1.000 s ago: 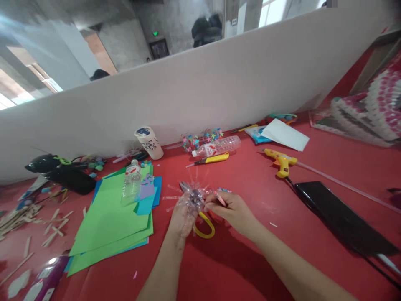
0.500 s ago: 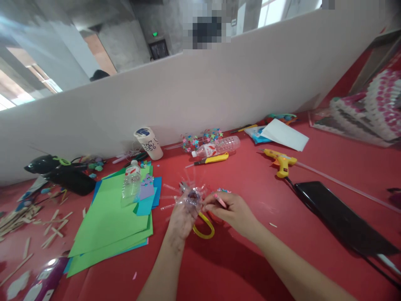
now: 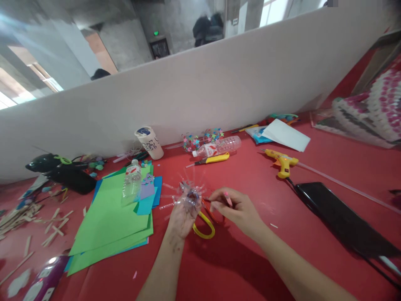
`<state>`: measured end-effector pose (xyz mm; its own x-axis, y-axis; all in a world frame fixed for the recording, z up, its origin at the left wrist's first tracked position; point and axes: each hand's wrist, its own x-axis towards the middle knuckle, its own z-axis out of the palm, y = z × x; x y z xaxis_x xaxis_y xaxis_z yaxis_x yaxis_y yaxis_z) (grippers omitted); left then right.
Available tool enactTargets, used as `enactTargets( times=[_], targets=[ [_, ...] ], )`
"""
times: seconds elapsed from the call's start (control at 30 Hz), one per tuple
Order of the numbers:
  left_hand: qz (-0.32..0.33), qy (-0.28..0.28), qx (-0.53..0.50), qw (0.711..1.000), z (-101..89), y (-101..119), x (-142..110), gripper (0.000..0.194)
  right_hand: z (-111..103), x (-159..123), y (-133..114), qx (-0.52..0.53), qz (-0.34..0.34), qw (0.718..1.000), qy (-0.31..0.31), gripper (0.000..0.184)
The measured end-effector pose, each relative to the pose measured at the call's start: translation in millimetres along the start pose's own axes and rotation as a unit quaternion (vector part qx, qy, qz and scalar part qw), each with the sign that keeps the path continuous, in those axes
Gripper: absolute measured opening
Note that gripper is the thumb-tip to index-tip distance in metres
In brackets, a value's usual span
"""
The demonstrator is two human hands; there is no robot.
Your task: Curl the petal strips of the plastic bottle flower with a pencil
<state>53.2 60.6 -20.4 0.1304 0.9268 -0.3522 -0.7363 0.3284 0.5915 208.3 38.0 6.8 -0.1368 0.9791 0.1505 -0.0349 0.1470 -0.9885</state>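
My left hand (image 3: 181, 217) is closed round a clear plastic bottle piece (image 3: 189, 197) cut into thin strips that fan outward. My right hand (image 3: 236, 209) is just to its right, fingers curled in a pinch on a small pink item (image 3: 227, 198), and sits slightly apart from the strips. Yellow-handled scissors (image 3: 205, 225) lie on the red table (image 3: 250, 259) under and between both hands.
Green and blue paper sheets (image 3: 109, 221) with an empty bottle (image 3: 131, 182) lie to the left. A yellow glue gun (image 3: 282, 161), a black flat case (image 3: 341, 217), a yellow box cutter (image 3: 213, 159), another bottle (image 3: 217, 147), a paper cup (image 3: 149, 143) and a white partition (image 3: 200, 92) stand beyond.
My right hand has drawn a little to the right, away from the plastic strips. My left hand keeps hold of the bottle piece and has turned it slightly.
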Motion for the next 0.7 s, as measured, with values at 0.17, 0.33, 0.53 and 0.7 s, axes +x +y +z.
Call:
enactTargets(
  times=[0.17,0.33,0.53,0.7],
  targets=[
    [-0.009,0.006,-0.003,1.000,-2.0,0.9,-1.2,0.014,-9.2,3.8,4.2,0.062,-0.003,0.995,0.073,0.006],
    [-0.026,-0.011,-0.022,0.999,-8.6,4.2,-1.6,0.018,-17.3,11.8,6.9,0.104,0.027,0.990,0.093,0.010],
    [-0.032,-0.011,-0.008,0.999,-6.0,7.1,-7.4,0.021,-12.0,15.0,6.8,0.110,0.062,0.990,0.061,0.011],
    [-0.058,-0.005,0.012,0.998,1.0,6.0,-9.9,0.019,-9.6,10.3,9.0,0.096,0.060,0.993,0.024,0.018]
  ],
)
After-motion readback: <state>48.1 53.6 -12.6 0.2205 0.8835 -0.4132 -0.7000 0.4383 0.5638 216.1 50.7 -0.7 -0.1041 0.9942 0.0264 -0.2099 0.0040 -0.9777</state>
